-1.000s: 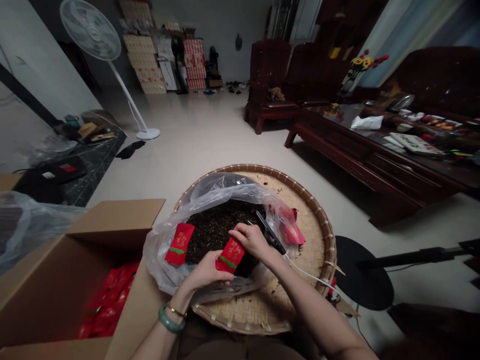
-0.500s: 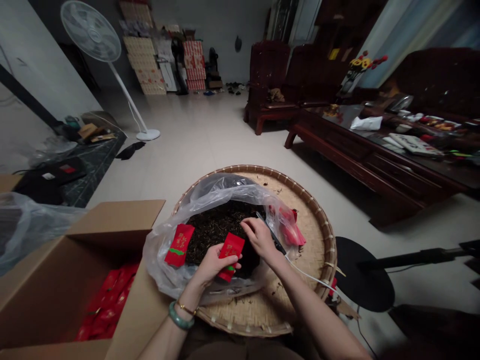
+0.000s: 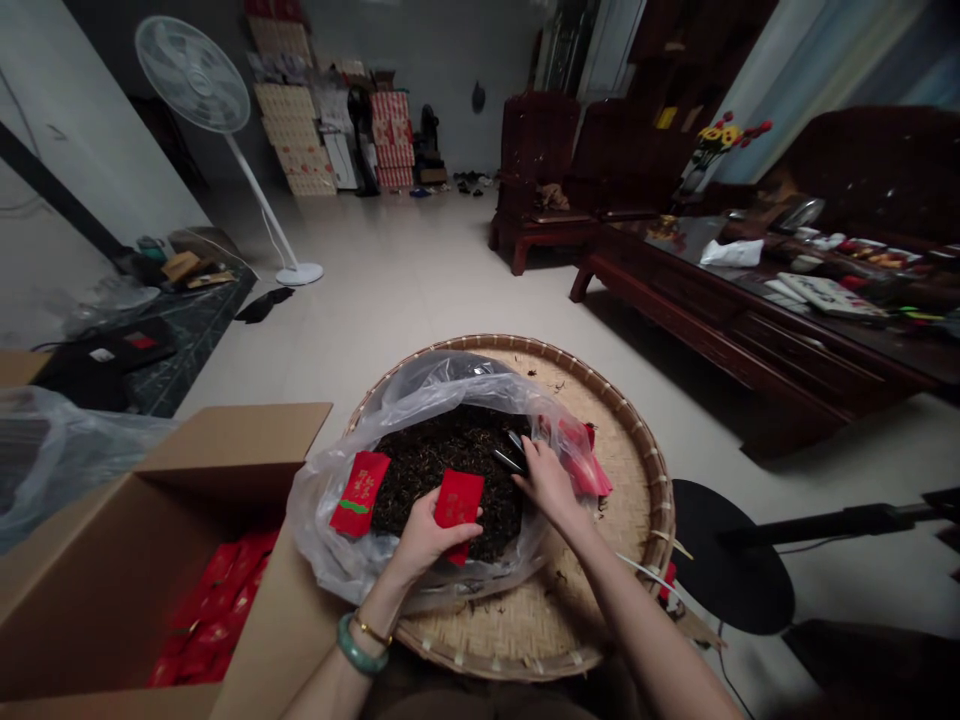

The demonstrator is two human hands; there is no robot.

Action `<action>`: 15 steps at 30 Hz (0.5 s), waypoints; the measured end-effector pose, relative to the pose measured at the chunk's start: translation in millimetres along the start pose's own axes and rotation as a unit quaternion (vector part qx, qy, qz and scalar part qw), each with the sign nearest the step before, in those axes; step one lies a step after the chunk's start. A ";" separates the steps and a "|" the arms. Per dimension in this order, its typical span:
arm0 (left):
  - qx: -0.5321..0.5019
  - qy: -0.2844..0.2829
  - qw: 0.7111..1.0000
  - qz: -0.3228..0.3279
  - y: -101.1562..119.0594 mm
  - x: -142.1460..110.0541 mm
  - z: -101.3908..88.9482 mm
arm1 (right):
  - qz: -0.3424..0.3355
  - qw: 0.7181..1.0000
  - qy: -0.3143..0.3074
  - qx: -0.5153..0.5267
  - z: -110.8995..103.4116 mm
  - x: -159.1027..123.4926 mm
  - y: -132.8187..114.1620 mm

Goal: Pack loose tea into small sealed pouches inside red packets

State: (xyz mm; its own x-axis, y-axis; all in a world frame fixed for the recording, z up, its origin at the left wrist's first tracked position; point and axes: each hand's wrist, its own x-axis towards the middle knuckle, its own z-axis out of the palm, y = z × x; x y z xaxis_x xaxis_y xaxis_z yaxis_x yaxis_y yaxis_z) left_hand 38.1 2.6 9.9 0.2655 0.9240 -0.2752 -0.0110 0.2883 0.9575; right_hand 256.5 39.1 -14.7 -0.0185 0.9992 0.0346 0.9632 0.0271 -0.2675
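My left hand [image 3: 424,538] holds a small red packet [image 3: 460,494] with gold lettering, its thumb across the front, above the dark tea leaves [image 3: 427,445]. My right hand [image 3: 549,482] is closed around a black two-jawed bag sealer [image 3: 510,461] with a white cord; its jaws are apart over the leaves. The leaves fill an open clear plastic bag [image 3: 322,550] on a round woven bamboo tray [image 3: 517,640]. More red packets [image 3: 360,492] with a green band lie at the bag's left side. Red pouches [image 3: 589,462] lie at its right, partly under the plastic.
An open cardboard box [image 3: 232,440] with several red packets [image 3: 214,610] inside stands at my left. A round black stand base [image 3: 731,560] is right of the tray. Further off are a white fan [image 3: 300,273], a dark wooden table [image 3: 675,300] and chairs [image 3: 536,150].
My right hand has let go of the packet, moved right and taken hold of the bag sealer. My left hand keeps the packet, now gripped with the thumb across it.
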 end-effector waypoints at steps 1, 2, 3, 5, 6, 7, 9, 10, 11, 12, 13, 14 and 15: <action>0.001 0.003 1.000 0.000 -0.3 -0.1 -0.7 | -0.005 1.000 -0.001 0.022 -2.6 1.1 3.9; 0.000 0.005 1.000 -0.001 -0.9 -0.1 -1.2 | -0.012 0.999 0.001 0.046 -6.1 2.0 7.8; -0.001 0.008 1.000 -0.001 -1.8 -0.2 -1.5 | -0.018 0.997 0.005 0.072 -10.6 2.6 11.4; 0.000 0.012 1.000 -0.001 -3.6 -0.1 -1.2 | -0.028 0.991 0.015 0.130 -23.1 2.7 16.1; 0.003 0.012 1.000 -0.002 -4.3 -0.1 -0.8 | -0.033 0.986 0.015 0.162 -30.7 2.1 16.9; 0.007 0.011 1.000 -0.004 -4.7 -0.1 -0.2 | -0.042 0.980 0.011 0.195 -39.0 1.0 16.4; 0.016 0.007 1.000 -0.007 -4.4 0.1 1.0 | -0.081 0.963 -0.016 0.256 -55.7 -2.8 11.9; 0.021 0.004 1.000 -0.006 -4.0 0.3 1.4 | -0.103 0.954 -0.040 0.277 -63.3 -5.2 8.2; 0.028 -0.001 1.000 -0.003 -3.4 0.5 1.5 | -0.123 0.945 -0.070 0.294 -70.0 -7.6 3.8; 0.036 -0.006 0.999 0.002 -2.9 0.8 1.5 | -0.138 0.937 -0.096 0.307 -75.3 -10.0 -1.1; 0.047 -0.011 0.999 0.009 -2.4 1.1 1.3 | -0.152 0.929 -0.120 0.316 -79.3 -12.2 -6.2; 0.058 -0.014 0.998 0.017 -2.1 1.5 1.0 | -0.163 0.923 -0.139 0.321 -81.9 -14.0 -11.4; 0.068 -0.016 0.997 0.025 -1.9 1.7 0.8 | -0.174 0.918 -0.153 0.323 -83.2 -15.4 -16.4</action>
State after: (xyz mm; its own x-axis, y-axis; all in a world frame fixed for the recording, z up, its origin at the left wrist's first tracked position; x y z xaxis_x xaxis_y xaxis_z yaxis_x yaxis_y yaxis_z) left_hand 39.4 3.5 7.6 0.2988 0.9274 -0.2251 0.1050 0.2025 0.9736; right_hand 263.2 21.0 69.2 -0.4638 0.8857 -0.0196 0.5268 0.2579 -0.8099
